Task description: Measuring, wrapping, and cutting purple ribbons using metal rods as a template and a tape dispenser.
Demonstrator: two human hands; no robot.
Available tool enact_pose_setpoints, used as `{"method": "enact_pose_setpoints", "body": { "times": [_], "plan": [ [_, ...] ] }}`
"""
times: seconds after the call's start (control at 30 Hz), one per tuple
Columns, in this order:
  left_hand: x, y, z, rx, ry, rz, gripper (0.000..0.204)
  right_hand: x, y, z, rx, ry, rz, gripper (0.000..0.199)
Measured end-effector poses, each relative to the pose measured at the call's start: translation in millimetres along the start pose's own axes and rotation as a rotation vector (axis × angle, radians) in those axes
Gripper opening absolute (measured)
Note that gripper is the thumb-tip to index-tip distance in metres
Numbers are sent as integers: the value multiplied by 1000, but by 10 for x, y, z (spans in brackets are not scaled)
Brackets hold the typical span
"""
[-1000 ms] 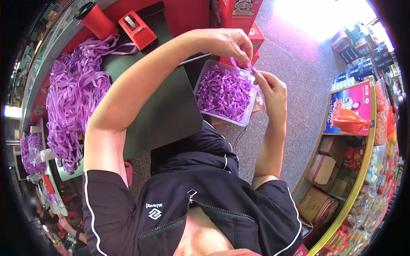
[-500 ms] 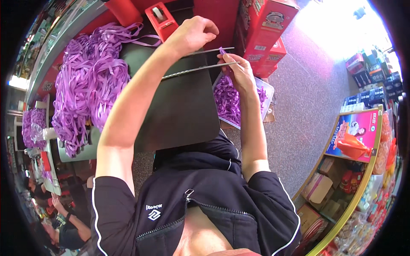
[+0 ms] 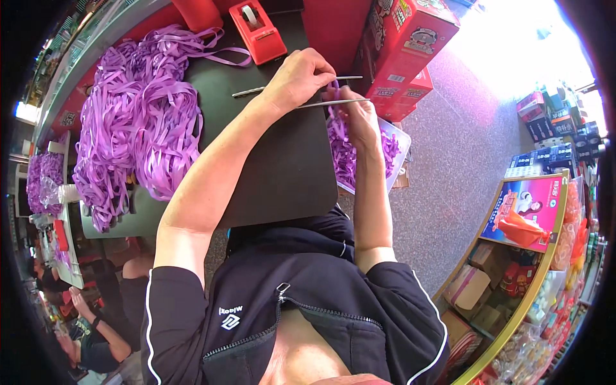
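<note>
Shop shelving packed with boxed goods [image 3: 513,282] curves along the right, beside a speckled floor and a dark worktop [image 3: 282,167] that runs out ahead of the person's black zip jacket. Over the worktop's right edge, the right hand [image 3: 357,119] pinches a purple ribbon strip [image 3: 334,86] above a clear tray of purple ribbon pieces [image 3: 359,154], while the left hand [image 3: 300,78] is closed around thin metal rods [image 3: 333,101]. Farther off lie a big heap of purple ribbon [image 3: 141,128], a red tape dispenser [image 3: 258,29] and red cartons [image 3: 404,45].
</note>
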State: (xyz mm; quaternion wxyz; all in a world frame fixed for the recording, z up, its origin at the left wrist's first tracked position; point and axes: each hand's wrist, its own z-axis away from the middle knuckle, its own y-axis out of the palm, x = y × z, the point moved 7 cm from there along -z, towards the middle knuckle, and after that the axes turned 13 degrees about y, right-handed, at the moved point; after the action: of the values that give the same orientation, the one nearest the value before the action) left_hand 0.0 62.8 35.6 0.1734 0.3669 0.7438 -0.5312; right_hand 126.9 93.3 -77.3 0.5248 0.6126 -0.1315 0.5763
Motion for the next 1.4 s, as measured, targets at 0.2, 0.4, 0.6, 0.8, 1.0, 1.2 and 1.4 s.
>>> {"method": "enact_pose_setpoints", "body": {
  "times": [0.2,0.4,0.6,0.8,1.0,1.2,1.4],
  "plan": [
    [27,22,7,11,38,-8,18,360,-68,-64,-86,-245,391,30],
    [60,41,-2,-22,83,-75,19,284,-27,-277,-21,-46,698,26],
    [106,70,17,-55,129,-140,19,16,-296,-197,-125,-96,1053,26],
    [106,80,24,-60,152,-160,20,-585,-686,-110,-118,-106,1018,23],
    [89,91,3,-26,110,-156,20,-870,-934,-68,-163,-34,615,22],
    [103,95,16,-29,93,-114,19,-849,-860,15,-229,-196,893,18],
    [76,121,-14,-19,131,-105,19,-1071,-1051,69,-297,-234,902,21]
  ]
}}
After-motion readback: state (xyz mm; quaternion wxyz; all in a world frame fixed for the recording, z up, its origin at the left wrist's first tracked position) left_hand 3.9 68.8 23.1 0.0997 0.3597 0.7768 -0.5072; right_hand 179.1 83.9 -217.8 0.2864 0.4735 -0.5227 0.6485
